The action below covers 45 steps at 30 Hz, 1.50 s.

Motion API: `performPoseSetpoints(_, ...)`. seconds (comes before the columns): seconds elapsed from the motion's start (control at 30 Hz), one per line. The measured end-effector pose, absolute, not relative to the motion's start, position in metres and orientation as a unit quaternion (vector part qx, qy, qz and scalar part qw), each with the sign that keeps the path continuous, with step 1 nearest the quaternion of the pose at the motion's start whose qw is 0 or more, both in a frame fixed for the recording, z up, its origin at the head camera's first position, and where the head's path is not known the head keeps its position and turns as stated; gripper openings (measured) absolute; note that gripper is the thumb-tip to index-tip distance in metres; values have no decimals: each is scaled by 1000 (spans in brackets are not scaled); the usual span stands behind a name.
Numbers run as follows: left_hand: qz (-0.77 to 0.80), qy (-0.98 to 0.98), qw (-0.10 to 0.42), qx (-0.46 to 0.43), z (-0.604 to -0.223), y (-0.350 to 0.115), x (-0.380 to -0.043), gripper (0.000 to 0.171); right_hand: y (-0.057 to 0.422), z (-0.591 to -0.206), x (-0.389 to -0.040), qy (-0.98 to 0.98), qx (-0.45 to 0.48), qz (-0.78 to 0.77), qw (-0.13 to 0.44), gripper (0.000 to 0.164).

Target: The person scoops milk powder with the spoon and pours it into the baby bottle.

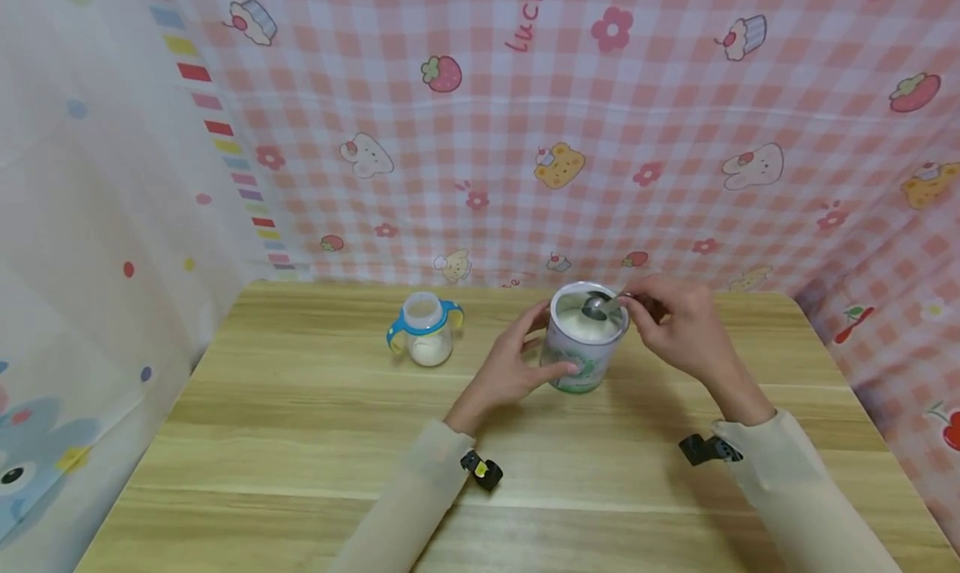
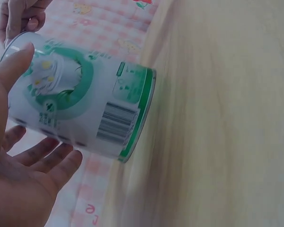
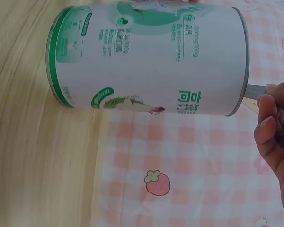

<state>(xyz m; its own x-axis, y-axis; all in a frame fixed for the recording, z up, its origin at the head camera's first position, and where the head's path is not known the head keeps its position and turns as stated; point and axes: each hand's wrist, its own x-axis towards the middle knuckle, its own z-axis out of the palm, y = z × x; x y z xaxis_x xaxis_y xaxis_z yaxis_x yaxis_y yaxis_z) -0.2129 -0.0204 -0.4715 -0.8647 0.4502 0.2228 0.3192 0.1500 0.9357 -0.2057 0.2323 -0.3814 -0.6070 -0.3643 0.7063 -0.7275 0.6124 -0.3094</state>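
Observation:
A white and green milk powder can stands upright on the table, its top uncovered and pale powder inside. My left hand holds the can from its left side, thumb across the front and fingers behind, as the left wrist view also shows. At the can's right rim my right hand pinches the handle of a metal spoon. The spoon's bowl sits inside the mouth, over the powder. Only a short grey piece of handle shows past the rim in the right wrist view.
Left of the can stands a clear baby bottle with a blue collar and two blue-yellow handles, lidless, holding some white powder. The wooden table meets a pink checked cloth at the back. A white patterned cloth hangs on the left.

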Motion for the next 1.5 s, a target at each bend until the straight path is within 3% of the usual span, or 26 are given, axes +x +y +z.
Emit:
performPoseSetpoints(0.23,604,754,35,257,-476,-15,-213,81,234,-382,-207,-839,349,290,302,15)
performPoseSetpoints(0.63,603,756,31,253,-479,-14,-213,79,231,-377,-204,-857,353,235,294,12)
performPoseSetpoints(1.17,601,758,28,251,-477,-15,-214,79,228,-364,-203,-883,325,252,228,18)
performPoseSetpoints(1.5,606,754,32,250,-478,-15,-213,79,221,-365,-202,-907,276,277,156,17)
